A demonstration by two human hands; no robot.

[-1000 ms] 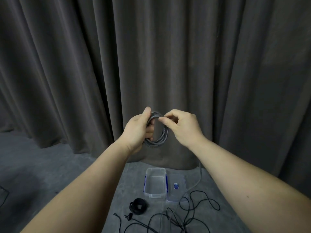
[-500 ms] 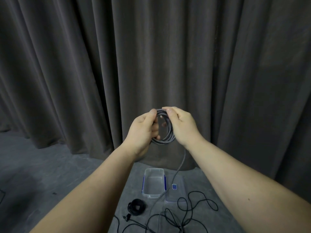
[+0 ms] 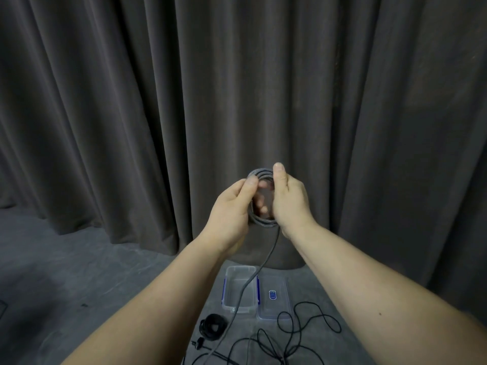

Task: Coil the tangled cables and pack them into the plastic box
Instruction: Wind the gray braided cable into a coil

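I hold a coil of grey braided cable (image 3: 259,173) up in front of the curtain. My left hand (image 3: 232,209) pinches its left side and my right hand (image 3: 288,200) grips its right side. The cable's loose tail (image 3: 257,275) hangs from the coil down across the clear plastic box (image 3: 228,279), which stands open on the grey surface with blue side clips. Its clear lid (image 3: 274,299) lies just right of it. A coiled black cable (image 3: 213,326) rests in front of the box. A tangled thin black cable (image 3: 297,330) sprawls to the right.
A dark pleated curtain (image 3: 237,101) hangs close behind the hands. The grey surface (image 3: 66,280) stretches away to the left. A small black plug (image 3: 199,344) lies near the coiled black cable.
Both hands rose slightly with the coil. My right hand went from pinching the top of the coil to gripping its right side, and the hanging tail swung left over the box.
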